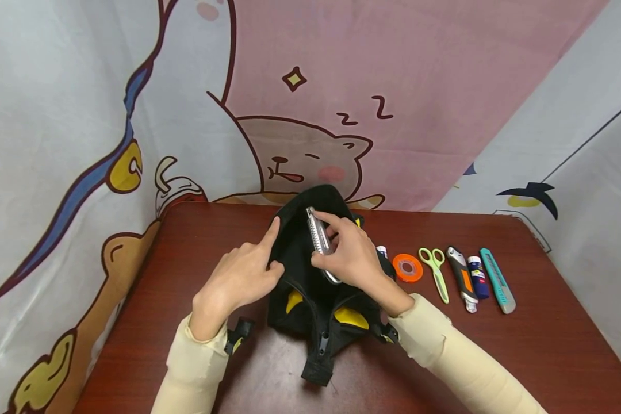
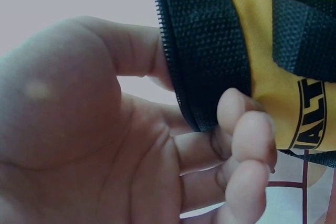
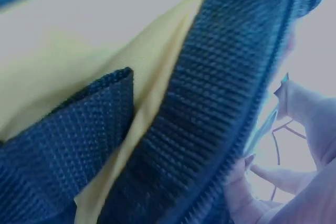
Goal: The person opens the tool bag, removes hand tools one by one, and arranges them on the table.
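Note:
A black tool bag [image 1: 323, 322] with yellow panels stands with its zipped mouth spread wide. My left hand [image 1: 243, 276] holds the bag's left rim, its index finger pointing up along the edge. In the left wrist view, curled fingers [image 2: 249, 145] lie against the yellow outside, with the zipper edge [image 2: 205, 51] between them and the thumb. My right hand [image 1: 352, 253] pinches a long, slim silver object [image 1: 319, 238] with a ridged side over the bag's opening; its kind is unclear. In the right wrist view, the bag's webbing rim [image 3: 194, 103] hides most of that object.
Right of the bag lie an orange tape roll [image 1: 407, 268], pale green scissors [image 1: 434, 271], a grey-orange utility knife [image 1: 463, 279], a dark blue glue stick [image 1: 478, 277] and a teal utility knife [image 1: 498, 280]. A printed cloth [image 1: 419, 115] hangs behind the brown table [image 1: 196, 241].

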### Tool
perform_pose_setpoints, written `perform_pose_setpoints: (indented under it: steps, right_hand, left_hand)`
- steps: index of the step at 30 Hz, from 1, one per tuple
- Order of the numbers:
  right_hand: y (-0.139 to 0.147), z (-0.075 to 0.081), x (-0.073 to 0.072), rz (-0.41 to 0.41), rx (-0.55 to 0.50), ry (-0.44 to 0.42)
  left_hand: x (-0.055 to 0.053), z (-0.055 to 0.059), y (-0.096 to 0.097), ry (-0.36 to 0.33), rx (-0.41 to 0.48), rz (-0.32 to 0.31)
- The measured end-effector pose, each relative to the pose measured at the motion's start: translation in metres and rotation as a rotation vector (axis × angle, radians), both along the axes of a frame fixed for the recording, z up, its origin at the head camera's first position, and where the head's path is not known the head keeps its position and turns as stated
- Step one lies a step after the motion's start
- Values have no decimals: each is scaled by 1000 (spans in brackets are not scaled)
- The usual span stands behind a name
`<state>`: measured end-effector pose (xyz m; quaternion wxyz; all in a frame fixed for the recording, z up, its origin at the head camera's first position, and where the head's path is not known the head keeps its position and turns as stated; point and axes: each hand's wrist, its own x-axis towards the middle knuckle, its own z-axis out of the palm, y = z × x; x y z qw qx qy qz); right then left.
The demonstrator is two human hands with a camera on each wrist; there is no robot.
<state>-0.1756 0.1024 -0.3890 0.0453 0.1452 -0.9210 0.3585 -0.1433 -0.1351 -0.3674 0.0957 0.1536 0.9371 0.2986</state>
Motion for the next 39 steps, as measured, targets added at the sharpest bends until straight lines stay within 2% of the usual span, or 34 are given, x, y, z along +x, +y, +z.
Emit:
perform_pose_setpoints:
  steps: [9,15,19,33,39]
  right_hand:
    - [26,10,17,-63,-115,128]
    - [56,14,24,-143,-218,225]
    - [78,15,28,-196,-249,255]
    - [176,-6,33,-443,-125,324]
    - [218,-18,37,-543,10,262]
  left_hand:
    - [1,0,0,6,-11,4]
    - [1,1,0,11,-16,-2]
    - [0,1,0,8,-15,-3]
    - [0,1,0,-6,-12,2]
    - [0,2,-1,-4,-14,-1]
